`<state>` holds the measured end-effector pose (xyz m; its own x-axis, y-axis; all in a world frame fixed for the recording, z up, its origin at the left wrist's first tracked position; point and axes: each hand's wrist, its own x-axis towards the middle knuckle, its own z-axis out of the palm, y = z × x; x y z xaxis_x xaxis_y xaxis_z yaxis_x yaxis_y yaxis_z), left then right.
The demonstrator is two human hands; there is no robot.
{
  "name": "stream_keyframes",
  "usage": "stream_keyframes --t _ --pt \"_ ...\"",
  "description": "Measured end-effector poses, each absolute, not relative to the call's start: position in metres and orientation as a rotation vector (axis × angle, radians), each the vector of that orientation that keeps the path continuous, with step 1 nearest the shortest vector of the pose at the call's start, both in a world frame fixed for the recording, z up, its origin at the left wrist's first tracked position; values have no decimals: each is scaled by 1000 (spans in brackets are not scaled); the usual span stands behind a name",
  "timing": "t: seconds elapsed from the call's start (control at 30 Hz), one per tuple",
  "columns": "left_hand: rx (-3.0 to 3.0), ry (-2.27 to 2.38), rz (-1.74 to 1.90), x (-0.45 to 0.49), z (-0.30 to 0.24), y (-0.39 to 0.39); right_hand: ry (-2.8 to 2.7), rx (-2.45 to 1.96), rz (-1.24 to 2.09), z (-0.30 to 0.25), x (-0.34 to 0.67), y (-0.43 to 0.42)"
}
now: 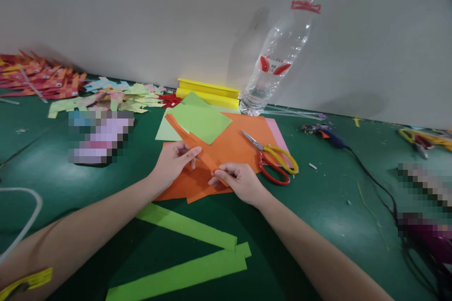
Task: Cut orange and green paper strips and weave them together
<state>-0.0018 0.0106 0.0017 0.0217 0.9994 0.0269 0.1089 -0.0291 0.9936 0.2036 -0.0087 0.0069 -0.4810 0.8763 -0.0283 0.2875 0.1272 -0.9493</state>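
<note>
Slantwise, orange strip [207, 157] lies pinched between left fingers [191, 153], right fingers [226, 177].

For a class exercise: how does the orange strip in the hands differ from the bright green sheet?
The orange strip is long and narrow; the bright green sheet is broad. The left hand and right hand hold the strip, while the sheet lies over orange paper. Both look like paper.

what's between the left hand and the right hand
In the head view, a stretch of orange strip spans from the left hand to the right hand, over orange paper.
</note>
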Motion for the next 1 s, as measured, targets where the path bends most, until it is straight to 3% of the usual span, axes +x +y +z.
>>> stream_keyframes --t 1.0 --pt "1287 1134 1159 -2 0 13 -1917 -1063 1333 6 206 -6"
